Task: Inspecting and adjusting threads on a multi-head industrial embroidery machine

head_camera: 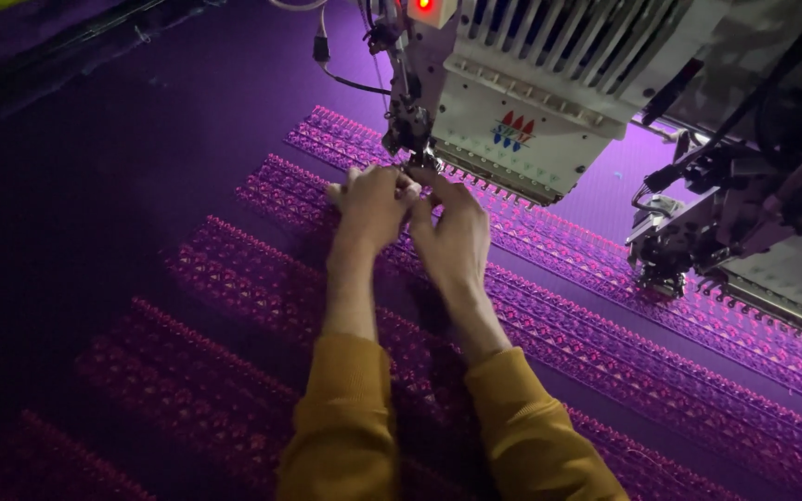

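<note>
Purple fabric (187,139) carries embroidered bands (605,353) running diagonally, upper left to lower right; left hand (373,206) and right hand (452,232), fingers pinched narrow, meet under the needle assembly (407,125); any held item cannot be told

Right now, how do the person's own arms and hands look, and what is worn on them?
Both arms wear long mustard-yellow sleeves of soft fabric, pushed up so the forearms are bare. The left hand and the right hand are bare too: no gloves, and no rings, watch or bracelet can be seen. The sleeves are plain, without markings.
</note>
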